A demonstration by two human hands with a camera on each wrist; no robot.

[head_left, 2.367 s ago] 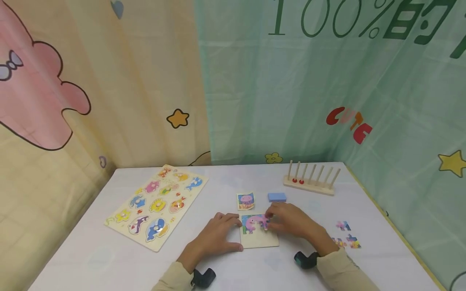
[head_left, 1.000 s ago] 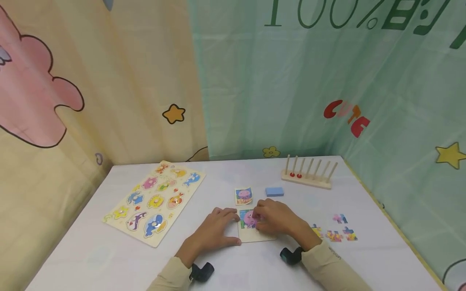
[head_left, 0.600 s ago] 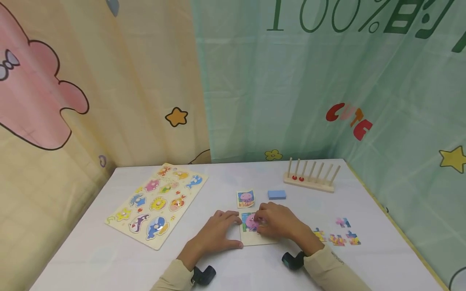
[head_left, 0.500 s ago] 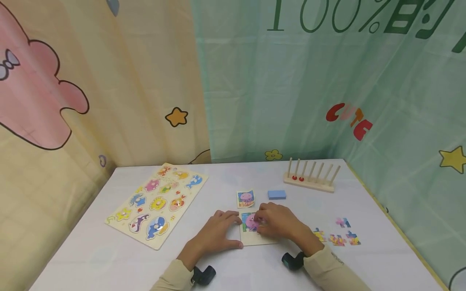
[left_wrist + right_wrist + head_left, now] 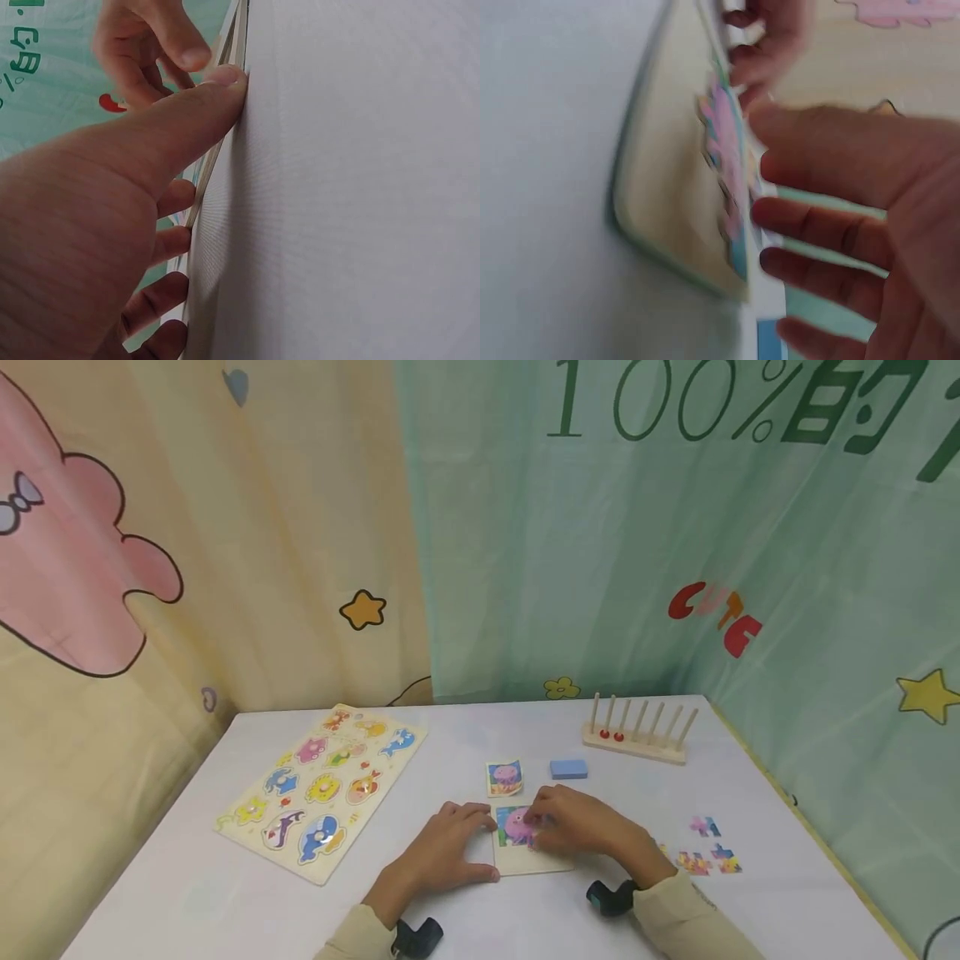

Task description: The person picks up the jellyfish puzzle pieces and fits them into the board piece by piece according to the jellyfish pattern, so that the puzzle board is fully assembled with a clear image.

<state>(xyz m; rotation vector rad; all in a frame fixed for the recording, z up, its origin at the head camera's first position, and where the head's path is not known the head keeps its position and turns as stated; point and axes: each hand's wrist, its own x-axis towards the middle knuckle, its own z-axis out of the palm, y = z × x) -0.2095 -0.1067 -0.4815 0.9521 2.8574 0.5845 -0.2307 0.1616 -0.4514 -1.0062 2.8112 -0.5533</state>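
A small wooden puzzle board [image 5: 528,862] lies at the table's middle, its upper part filled with joined pink and blue jigsaw pieces [image 5: 514,827] and its lower part bare wood. My left hand [image 5: 442,852] rests along the board's left side, thumb and fingertips touching its edge. Over the joined pieces hovers my right hand [image 5: 577,825]; in the right wrist view its fingers [image 5: 817,225] are loosely spread, blurred, with nothing seen between them. Loose jigsaw pieces [image 5: 726,858] lie right of the right wrist, one mostly hidden by it.
Behind the board lie a small picture card [image 5: 504,778] and a blue block [image 5: 568,769]. A pegged wooden stand [image 5: 636,747] with red beads is at the back right. A large sea-animal puzzle board [image 5: 322,793] lies left. Curtains [image 5: 555,568] close off the back.
The right hand has shifted slightly right and lifted a little from the joined pieces, its wrist now covering most of a yellow loose piece. The left hand stays at the board's edge.
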